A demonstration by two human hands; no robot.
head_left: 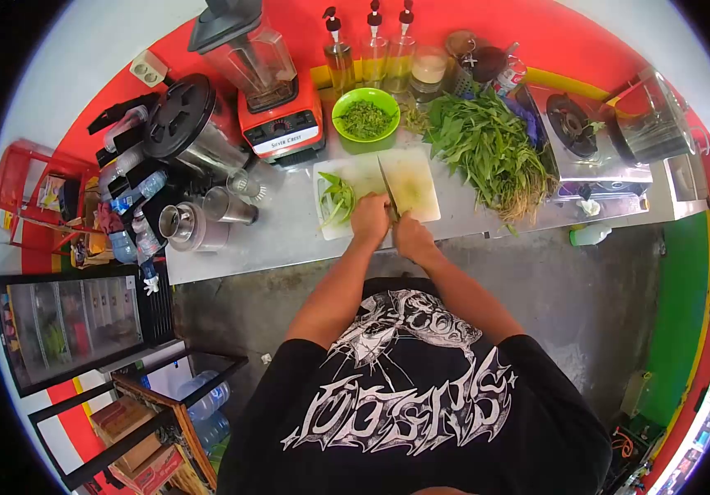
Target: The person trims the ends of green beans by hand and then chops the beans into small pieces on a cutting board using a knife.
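A knife [386, 183] lies over the white cutting board [418, 186], its blade pointing away from me. My right hand [413, 238] is closed round its handle near the board's front edge. My left hand [371, 218] rests on the board just left of the blade, its fingers curled in beside the knife; what they hold, if anything, is hidden. Green leafy stems [338, 198] lie on the left part of the board. Behind the board stands a lime-green bowl [366, 142] of finely chopped greens [366, 120].
A big heap of leafy greens with roots [487, 148] lies right of the board, before a gas stove [590, 157]. A red blender [281, 124], pump bottles [373, 54] and a steel shaker [230, 205] stand behind and left. The metal counter's edge [289, 262] runs in front.
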